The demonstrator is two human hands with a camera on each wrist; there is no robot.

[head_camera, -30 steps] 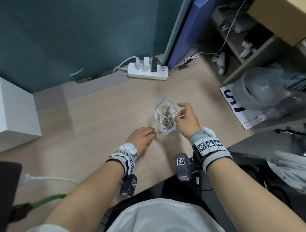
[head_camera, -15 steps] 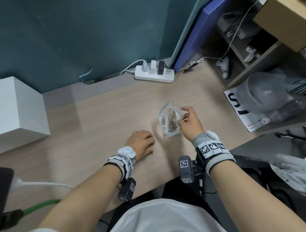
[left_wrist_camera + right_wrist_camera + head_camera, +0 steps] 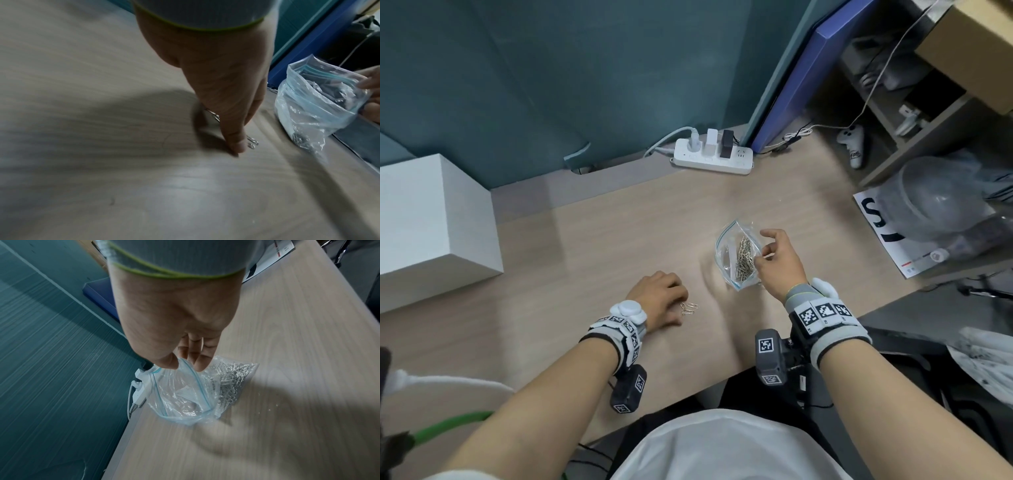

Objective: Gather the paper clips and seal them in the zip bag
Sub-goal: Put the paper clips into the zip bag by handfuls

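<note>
Broadly, bare wood-grain desk [image 3: 592,260] lies to the left of both hands, bounded by a white box [image 3: 431,222] at the far left and a white power strip [image 3: 712,158] along the back edge. Near the front edge, the left hand [image 3: 657,296] rests on the desk with fingers curled down, its thumb tip pressing the surface just beside a few loose paper clips [image 3: 689,308]; whether it holds any I cannot tell. The right hand [image 3: 779,262] pinches the rim of the zip bag [image 3: 736,255], thumb and fingers closed on crinkly clear plastic with a blue zip line. It stands open-mouthed, holding a heap of thin metal paper clips.
</note>
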